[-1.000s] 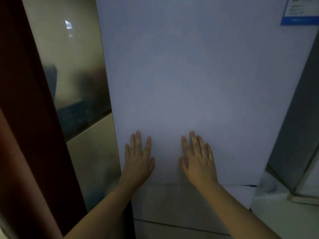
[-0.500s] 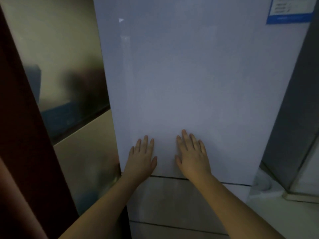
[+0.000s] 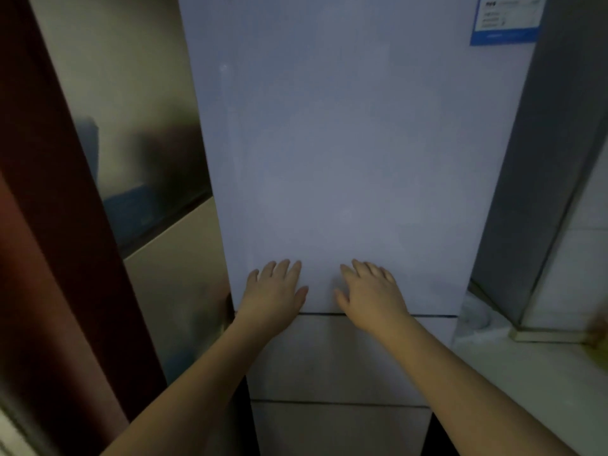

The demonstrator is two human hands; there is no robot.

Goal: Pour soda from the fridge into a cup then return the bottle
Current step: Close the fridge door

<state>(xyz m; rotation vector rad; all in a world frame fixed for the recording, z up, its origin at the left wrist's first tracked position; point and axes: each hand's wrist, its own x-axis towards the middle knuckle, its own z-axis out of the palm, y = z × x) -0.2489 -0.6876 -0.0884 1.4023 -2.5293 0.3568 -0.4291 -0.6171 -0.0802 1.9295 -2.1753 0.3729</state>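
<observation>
Against the lower part of the fridge door [image 3: 342, 166], both hands now sit closer to its bottom edge than a second ago, wrists crossing the seam above the drawer front [image 3: 339, 357]. Left hand [image 3: 274, 292] and right hand [image 3: 370, 296] lie flat, fingers spread wide, holding nothing, a small gap apart. The door is shut, so the soda bottle is hidden. A blue label [image 3: 505, 19] sits upper right; a glossy wall panel [image 3: 131, 143] flanks the left, a counter [image 3: 533, 366] the right.
</observation>
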